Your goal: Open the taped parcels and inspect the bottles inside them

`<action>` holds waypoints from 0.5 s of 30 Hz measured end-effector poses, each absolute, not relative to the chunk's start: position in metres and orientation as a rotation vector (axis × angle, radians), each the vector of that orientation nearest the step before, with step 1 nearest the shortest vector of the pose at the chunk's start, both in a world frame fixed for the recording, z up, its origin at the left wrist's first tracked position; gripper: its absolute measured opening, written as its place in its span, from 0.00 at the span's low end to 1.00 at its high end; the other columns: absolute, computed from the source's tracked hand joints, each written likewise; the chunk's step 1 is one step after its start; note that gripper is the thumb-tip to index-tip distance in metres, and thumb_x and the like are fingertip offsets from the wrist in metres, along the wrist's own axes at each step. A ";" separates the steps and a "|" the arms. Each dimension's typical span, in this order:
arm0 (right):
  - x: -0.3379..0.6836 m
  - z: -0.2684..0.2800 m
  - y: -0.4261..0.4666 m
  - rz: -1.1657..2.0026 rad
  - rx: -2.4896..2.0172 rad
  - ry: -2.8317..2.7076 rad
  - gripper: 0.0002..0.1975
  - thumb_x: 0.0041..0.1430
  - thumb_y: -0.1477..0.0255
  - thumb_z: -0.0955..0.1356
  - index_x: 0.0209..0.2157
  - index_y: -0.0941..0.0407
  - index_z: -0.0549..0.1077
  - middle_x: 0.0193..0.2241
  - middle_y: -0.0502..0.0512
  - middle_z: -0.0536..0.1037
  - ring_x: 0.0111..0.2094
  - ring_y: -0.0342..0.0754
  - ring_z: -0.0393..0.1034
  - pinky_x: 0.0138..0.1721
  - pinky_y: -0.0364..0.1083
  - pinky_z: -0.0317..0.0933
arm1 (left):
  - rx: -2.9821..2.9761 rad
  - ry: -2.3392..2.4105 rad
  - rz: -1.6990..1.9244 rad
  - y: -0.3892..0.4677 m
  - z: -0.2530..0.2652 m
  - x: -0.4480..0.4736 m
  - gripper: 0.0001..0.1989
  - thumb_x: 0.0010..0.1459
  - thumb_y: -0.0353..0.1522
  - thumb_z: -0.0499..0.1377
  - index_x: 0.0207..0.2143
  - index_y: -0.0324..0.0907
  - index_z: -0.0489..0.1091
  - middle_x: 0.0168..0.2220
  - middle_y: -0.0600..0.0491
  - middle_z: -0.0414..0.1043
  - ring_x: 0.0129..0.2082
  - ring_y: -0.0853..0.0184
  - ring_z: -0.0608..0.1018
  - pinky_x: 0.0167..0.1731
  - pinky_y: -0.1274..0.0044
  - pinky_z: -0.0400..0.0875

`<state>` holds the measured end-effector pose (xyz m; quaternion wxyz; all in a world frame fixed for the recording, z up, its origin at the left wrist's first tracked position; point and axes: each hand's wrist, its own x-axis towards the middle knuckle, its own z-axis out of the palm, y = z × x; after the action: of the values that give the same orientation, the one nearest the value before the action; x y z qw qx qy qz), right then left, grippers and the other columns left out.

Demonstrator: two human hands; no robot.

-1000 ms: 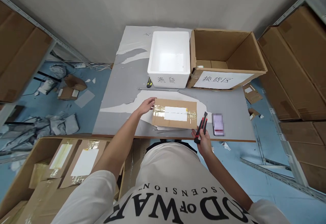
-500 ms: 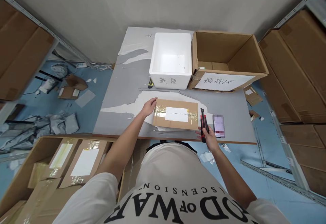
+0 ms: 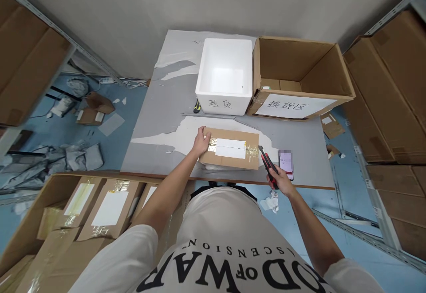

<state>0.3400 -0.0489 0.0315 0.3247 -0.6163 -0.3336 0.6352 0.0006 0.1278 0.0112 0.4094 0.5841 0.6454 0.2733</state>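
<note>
A taped cardboard box (image 3: pixel 208 157) with a white label (image 3: pixel 230 148) lies on the table in front of me. My left hand (image 3: pixel 202 142) grips its left end, thumb on top and the other fingers partly hidden. In my right hand (image 3: pixel 278 180) is a red and black utility knife (image 3: pixel 268 163), its blade out. The tip of the blade is at the box's right end; whether it touches, I cannot tell. Close to my right hand, a phone (image 3: pixel 286 164) with a lit screen lies on the table.
Behind the box stand a white foam box (image 3: pixel 223 102) and an open carton (image 3: pixel 299 88) with a paper sign. A yellow and black cutter (image 3: pixel 197 106) lies beside the foam box. At lower left, a large carton (image 3: pixel 49 182) holds several taped boxes. Shelves with cartons flank the table.
My right hand has turned the knife so its blade points up-left to the box's right end. The left hand has shifted right, its thumb now over the box's left end.
</note>
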 end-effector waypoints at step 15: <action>0.378 0.046 -0.042 1.861 -1.699 -1.081 0.22 0.52 0.51 0.68 0.35 0.55 0.64 0.17 0.45 0.70 0.11 0.39 0.60 0.11 0.39 0.52 | 1.434 1.677 0.663 0.129 0.014 0.006 0.21 0.60 0.39 0.50 0.55 0.43 0.55 0.53 0.45 0.67 0.51 0.58 0.72 0.52 0.65 0.65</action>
<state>0.3782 -0.0416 0.0457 0.1981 -0.6073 -0.3864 0.6652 0.0055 0.1290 0.0143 0.4064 0.5687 0.6650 0.2629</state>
